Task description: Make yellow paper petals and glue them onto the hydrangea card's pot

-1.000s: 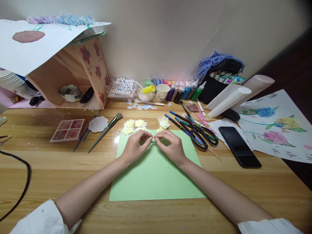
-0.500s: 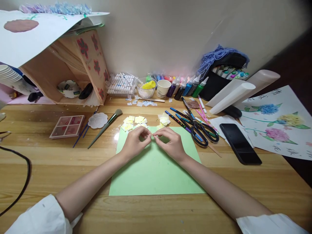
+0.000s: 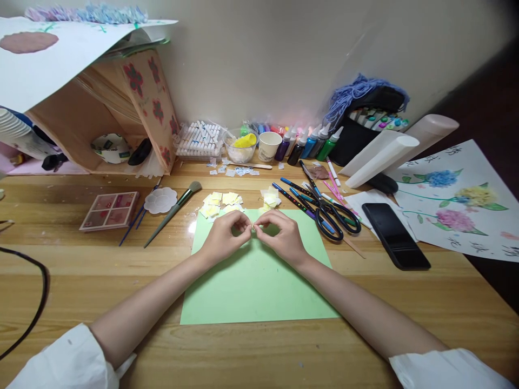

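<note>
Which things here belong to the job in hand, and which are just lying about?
Likely in use:
tiny piece, unclear, pinched between left hand and right hand
green sheet beneath
yellow paper pieces

Apparently lying about:
scissors
phone
thick brush
paper cup

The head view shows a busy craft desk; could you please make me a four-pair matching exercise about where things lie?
Things:
1. Green sheet
2. Scissors
3. Paper cup
4. Phone

Places:
A. Right beside the clear bowl
B. Next to the flower drawing
C. Beneath the left hand and right hand
D. Overlapping several pens

Pairs: 1-C, 2-D, 3-A, 4-B
</note>
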The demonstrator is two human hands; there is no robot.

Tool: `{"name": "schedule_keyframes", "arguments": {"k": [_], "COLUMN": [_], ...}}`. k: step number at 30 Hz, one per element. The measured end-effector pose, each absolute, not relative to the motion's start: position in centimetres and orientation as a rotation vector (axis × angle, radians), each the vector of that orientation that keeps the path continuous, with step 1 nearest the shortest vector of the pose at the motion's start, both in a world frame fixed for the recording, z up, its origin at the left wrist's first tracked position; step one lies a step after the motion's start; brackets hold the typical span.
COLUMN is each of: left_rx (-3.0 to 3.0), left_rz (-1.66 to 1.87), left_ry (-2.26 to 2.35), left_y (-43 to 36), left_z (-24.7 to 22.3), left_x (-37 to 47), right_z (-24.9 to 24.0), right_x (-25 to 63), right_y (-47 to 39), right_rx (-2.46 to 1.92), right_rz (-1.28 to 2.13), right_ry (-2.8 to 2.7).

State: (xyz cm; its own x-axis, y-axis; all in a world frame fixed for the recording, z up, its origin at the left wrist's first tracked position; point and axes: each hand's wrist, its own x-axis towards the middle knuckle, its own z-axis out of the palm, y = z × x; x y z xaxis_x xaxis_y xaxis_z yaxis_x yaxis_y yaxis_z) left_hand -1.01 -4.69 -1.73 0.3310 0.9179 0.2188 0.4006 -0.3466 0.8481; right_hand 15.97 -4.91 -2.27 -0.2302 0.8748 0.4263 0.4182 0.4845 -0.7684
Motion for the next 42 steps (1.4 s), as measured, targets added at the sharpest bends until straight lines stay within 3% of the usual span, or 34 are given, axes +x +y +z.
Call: {"name": "schedule_keyframes", "arguments": {"k": [42], "left_rx": [1.891], "left_rz": [0.939], "left_ry": [1.166], "left_y": [-4.63], "left_z": [-1.71], "left_x": [-0.99], "right_z": [-2.42], "right_x": [15.99], "right_y": [-4.92], "right_rx": [-1.124], "right_rz": [0.746], "right_ry": [-1.774]}}
